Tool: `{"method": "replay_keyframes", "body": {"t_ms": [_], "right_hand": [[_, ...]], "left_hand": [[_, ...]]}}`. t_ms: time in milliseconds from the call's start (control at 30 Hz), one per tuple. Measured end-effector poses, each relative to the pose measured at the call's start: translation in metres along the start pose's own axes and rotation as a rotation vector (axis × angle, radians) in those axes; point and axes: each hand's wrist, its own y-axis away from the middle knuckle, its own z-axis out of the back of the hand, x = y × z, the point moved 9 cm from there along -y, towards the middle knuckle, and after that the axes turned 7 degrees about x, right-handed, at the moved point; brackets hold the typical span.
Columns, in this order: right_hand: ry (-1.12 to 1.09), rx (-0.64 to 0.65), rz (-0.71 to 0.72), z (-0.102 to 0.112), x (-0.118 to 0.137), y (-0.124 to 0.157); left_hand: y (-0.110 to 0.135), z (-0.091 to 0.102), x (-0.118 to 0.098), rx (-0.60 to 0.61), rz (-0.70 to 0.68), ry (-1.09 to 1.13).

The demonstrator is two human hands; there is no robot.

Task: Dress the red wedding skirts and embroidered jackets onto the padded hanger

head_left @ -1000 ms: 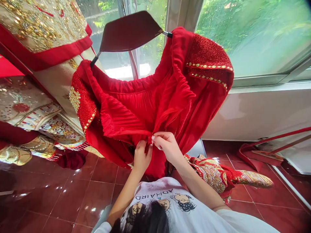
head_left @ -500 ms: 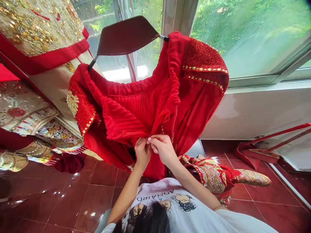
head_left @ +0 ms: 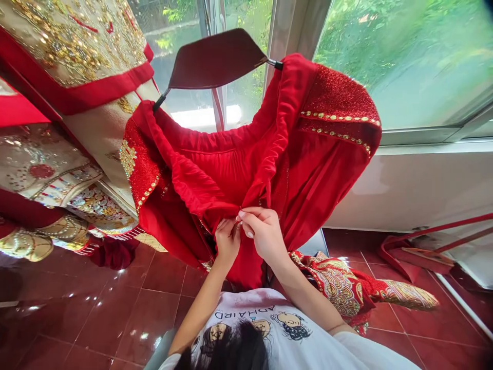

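Observation:
A red skirt with a gathered elastic waistband, glittery panels and gold beaded trim spreads out before me. Its back waist edge hangs on the two ends of a dark red panel that looks like a chair back. My left hand pinches the cloth at the near edge of the waistband. Right beside it, touching, my right hand has thumb and forefinger pressed together on the same edge. Anything small between the fingertips is too small to make out.
Beaded cream and red garments hang at the left. Behind the skirt is a window. Red and gold embroidered cloth lies low at the right, near a red dustpan. The floor is red tile.
The view has shifted, so the skirt sits slightly further right. Both hands stay pinched at the waistband; the right hand has turned a little, and the waist opening looks narrower at the front.

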Motion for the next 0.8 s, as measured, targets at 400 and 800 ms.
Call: {"method": "replay_keyframes", "body": {"t_ms": [400, 800], "right_hand": [[0.014, -0.023, 0.022, -0.004, -0.008, 0.003], [-0.146, -0.168, 0.023, 0.007, -0.004, -0.005]], "left_hand": [[-0.021, 0.027, -0.048, -0.194, -0.189, -0.336], [-0.017, 0.0, -0.035, -0.104, -0.143, -0.353]]}}
